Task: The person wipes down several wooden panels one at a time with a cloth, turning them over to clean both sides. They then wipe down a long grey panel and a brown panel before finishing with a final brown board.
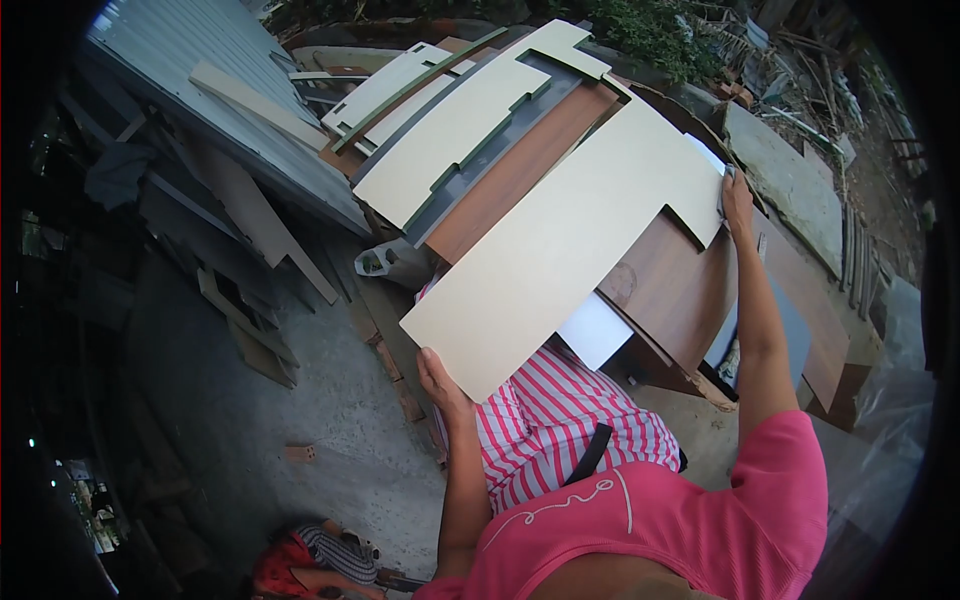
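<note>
A long cream board (560,240) with a notch cut near its far right end slants across the view, held in both hands. My left hand (442,383) is closed on its near left corner, with the thumb on top. My right hand (738,205) grips the right end, its fingers partly hidden by the edge. Under the board are brown wood-grain boards (675,285) and the corner of a white sheet (597,332). Behind it, another notched cream board (450,145) lies on a dark grey board (490,150) and a brown board (525,175).
A corrugated metal sheet (215,90) stands at the left, with long planks (240,185) leaning by it. Loose bricks (300,453) lie on the concrete floor (340,400). Clear plastic sheeting (885,420) is at the right. Plants (650,45) and debris are at the back.
</note>
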`<state>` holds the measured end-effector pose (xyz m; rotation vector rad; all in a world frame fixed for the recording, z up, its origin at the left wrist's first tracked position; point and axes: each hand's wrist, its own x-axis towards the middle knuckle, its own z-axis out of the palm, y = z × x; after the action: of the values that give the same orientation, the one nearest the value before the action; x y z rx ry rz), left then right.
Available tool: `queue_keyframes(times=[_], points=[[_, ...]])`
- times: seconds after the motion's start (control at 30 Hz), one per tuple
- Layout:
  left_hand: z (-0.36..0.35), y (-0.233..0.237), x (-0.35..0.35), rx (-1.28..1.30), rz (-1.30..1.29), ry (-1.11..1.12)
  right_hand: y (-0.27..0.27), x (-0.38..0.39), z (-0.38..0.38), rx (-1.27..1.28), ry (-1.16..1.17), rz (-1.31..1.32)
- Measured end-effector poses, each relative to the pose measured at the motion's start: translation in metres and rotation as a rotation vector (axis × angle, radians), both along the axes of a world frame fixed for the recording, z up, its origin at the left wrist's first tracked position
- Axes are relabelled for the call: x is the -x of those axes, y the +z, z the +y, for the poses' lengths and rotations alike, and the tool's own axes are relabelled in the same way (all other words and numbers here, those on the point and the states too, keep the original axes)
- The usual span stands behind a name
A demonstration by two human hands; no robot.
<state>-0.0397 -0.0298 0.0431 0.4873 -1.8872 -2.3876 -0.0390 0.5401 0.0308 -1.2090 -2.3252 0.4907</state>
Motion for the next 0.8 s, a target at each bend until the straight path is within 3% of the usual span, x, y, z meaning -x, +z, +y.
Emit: queue_keyframes(times=[0.27,0.7,0.8], points=[[0.006,0.027,0.000,-0.116,-0.116,-0.016,0.007,0.001,-0.006,0.037,-0.013,0.002],[0.001,0.015,0.003,-0.216,-0.125,-0.118,-0.003,-0.004,0.002,0.032,0.017,0.119],[-0.004,0.023,0.001,-0.049,-0.051,-0.067,-0.009,-0.016,0.001,0.049,0.116,0.256]])
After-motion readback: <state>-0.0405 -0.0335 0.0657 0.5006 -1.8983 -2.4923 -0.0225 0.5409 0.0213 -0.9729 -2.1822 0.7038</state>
